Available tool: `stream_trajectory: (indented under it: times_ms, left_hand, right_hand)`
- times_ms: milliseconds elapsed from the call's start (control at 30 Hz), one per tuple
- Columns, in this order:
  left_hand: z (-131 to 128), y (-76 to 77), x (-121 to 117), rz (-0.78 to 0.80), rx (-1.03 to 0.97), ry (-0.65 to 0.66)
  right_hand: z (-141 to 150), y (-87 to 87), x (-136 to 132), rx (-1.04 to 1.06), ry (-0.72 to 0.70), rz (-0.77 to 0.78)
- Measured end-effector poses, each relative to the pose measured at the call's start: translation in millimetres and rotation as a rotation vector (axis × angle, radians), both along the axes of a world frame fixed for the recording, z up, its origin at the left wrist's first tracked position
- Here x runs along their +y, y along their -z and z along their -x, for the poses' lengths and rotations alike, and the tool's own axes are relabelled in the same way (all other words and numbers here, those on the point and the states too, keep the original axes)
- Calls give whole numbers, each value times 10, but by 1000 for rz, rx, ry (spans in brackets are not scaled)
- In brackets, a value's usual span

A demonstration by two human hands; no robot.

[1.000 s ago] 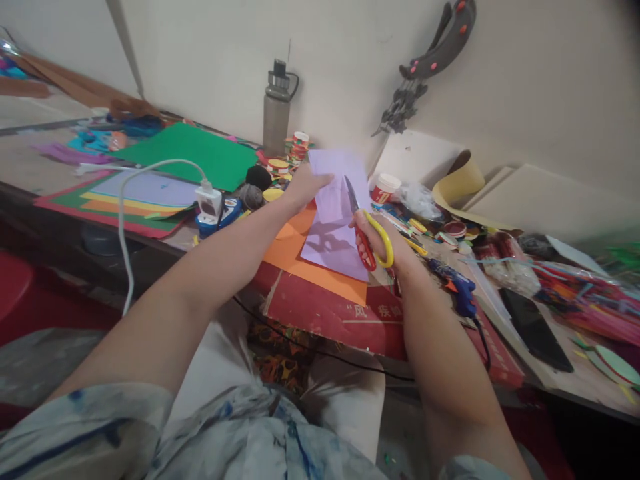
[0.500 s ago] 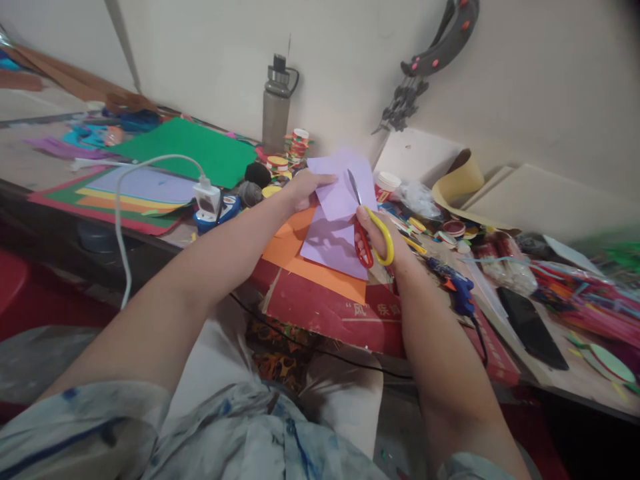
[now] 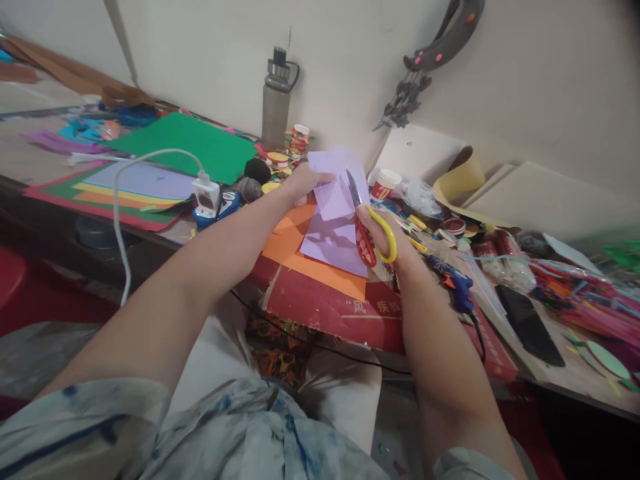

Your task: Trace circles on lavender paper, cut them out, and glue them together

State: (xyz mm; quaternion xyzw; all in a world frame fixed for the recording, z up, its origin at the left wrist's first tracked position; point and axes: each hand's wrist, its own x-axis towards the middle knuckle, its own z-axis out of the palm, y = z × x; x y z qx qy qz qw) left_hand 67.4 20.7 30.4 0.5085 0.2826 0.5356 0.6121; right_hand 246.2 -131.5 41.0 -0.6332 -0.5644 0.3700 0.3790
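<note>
**Lilac sheet (image 3: 336,200) in my left hand (image 3: 305,185), scissors (image 3: 356,192) in my right (image 3: 377,230)**

My left hand grips the lilac sheet by its left side, thumb on top, raised over the bench (image 3: 13,150) near the middle of its front edge; I'd judge this grip steadies it and leaves the right side free for the blades. My right hand is clasped round the scissors' handles, fingers through the loops, points aimed up and away from me. The blades look together; whether they touch the paper, I can't tell.

One more lilac piece (image 3: 333,250) lies below, on orange paper (image 3: 320,272); the overlap hides whether the two lilac pieces join. One red board (image 3: 310,313) sits under them, jutting past the bench's front edge, perhaps as a work mat.

Single items: one bottle (image 3: 276,110) at the back edge, one paper cup (image 3: 384,185) right of my paper, one glue gun (image 3: 457,287), one phone (image 3: 530,327) near the front edge, right. Towards the left, one green sheet (image 3: 193,150) lies behind a pile of coloured sheets (image 3: 145,183) showing at least five colours, fanned, maybe so each is easily picked out.
</note>
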Motion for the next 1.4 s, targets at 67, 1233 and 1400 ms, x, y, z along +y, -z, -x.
stream_trajectory:
  times_ms: [67, 1233, 1400]
  left_hand:
    - [-4, -20, -30, 25, -6, 15]
    - [-24, -14, -38, 137, -63, 101]
    - [-29, 61, 78, 120, -87, 60]
  right_hand:
    - [-14, 0, 2, -7, 1, 8]
    - [132, -61, -36, -8, 68, -61]
    - [112, -33, -27, -39, 47, -52]
